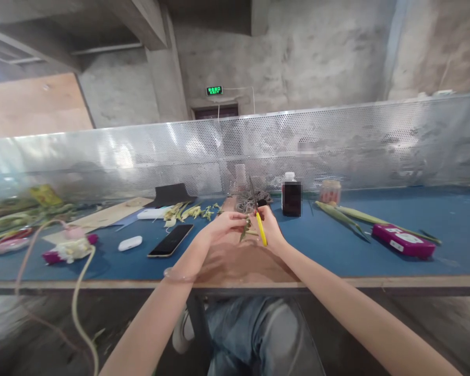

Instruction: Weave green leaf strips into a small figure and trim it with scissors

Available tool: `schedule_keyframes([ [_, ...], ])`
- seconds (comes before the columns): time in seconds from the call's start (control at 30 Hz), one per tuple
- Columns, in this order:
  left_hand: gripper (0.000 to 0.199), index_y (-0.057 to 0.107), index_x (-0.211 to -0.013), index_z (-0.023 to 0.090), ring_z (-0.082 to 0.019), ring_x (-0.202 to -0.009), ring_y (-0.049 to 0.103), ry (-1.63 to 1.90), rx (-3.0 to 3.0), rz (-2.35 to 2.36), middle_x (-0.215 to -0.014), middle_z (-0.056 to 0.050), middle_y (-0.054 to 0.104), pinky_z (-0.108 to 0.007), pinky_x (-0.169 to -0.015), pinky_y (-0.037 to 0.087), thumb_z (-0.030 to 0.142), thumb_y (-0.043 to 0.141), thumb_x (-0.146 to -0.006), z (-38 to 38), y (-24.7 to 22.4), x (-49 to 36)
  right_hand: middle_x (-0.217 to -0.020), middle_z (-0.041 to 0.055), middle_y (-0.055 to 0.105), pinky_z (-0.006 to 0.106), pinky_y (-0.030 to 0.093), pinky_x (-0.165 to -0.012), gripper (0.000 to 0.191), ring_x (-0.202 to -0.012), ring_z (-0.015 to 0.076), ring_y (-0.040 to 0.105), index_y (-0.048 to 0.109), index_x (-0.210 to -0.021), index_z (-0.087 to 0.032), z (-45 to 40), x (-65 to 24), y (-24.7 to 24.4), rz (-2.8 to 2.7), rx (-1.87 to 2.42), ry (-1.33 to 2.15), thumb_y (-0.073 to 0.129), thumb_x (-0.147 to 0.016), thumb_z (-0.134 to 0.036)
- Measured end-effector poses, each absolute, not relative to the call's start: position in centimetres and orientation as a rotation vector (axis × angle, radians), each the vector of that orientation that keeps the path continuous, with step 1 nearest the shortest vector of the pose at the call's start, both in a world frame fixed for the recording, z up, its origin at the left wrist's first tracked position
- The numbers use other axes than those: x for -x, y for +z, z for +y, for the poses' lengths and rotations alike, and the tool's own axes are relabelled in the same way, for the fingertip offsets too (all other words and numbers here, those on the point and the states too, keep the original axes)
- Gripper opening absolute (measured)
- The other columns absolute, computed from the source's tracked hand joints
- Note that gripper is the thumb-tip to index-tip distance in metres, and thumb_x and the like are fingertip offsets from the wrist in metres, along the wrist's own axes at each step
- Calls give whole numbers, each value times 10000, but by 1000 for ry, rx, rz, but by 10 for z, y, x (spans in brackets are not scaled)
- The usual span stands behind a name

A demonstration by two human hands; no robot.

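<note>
My left hand (225,225) is closed, its fingertips pinching a small dark green leafy sprig (245,227). A pale stem piece (252,233) shows just to the right of that sprig. Close beside it, my right hand (272,230) is closed around what look like yellow-handled scissors (261,230), seen edge-on, with the thin dark blade pointing up and away. Both hands are over a brown board (246,263) at the table's front edge. Beyond them lies a tangled grey coil of cord or wire (253,200), partly hidden by my right hand.
On the blue table (337,256), a phone (171,241), a white case (130,243) and pale flower pieces (191,211) lie left. A dark bottle (291,198), a jar (331,191), long leaves (347,219) and a magenta box (403,241) are right. A perforated metal panel (149,156) stands behind.
</note>
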State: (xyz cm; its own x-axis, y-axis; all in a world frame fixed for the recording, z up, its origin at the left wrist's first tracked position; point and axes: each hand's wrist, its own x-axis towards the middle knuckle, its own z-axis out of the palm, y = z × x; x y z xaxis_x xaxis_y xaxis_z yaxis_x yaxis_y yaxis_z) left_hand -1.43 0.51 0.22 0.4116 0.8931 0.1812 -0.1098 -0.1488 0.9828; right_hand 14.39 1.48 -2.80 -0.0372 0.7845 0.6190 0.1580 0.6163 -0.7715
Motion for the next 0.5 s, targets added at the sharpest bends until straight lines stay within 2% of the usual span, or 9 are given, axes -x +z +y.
schedule_keyframes([
  [0.07, 276, 668, -835, 123, -149, -718, 618, 1134, -1386, 692, -811, -79, 682, -298, -747, 445, 194, 747, -581, 7, 4, 15, -701, -33, 527, 207, 429, -496, 222, -569, 100, 500, 426, -814, -209, 10, -144, -25, -1546, 847, 672, 521, -712, -382],
  [0.23, 202, 647, -829, 145, -132, -764, 607, 1336, -1236, 568, -846, -57, 664, -276, -745, 447, 234, 698, -654, 12, 9, 23, -440, -79, 429, 172, 314, -297, 215, -299, 68, 374, 451, -741, -195, 3, -142, -21, -1627, 924, 899, 445, -762, -409],
  [0.33, 187, 639, -829, 151, -139, -756, 606, 1376, -1180, 529, -812, -46, 658, -291, -716, 456, 233, 685, -668, 14, 11, 26, -388, -84, 407, 159, 283, -264, 221, -267, 67, 368, 460, -698, -188, 0, -139, -20, -1697, 951, 990, 502, -734, -401],
  [0.5, 156, 633, -794, 152, -122, -740, 598, 1435, -1136, 452, -792, -32, 655, -269, -712, 453, 224, 684, -665, 13, 11, 25, -447, -85, 442, 139, 282, -272, 235, -304, 54, 384, 446, -719, -198, -1, -139, -20, -1731, 966, 998, 555, -709, -405],
])
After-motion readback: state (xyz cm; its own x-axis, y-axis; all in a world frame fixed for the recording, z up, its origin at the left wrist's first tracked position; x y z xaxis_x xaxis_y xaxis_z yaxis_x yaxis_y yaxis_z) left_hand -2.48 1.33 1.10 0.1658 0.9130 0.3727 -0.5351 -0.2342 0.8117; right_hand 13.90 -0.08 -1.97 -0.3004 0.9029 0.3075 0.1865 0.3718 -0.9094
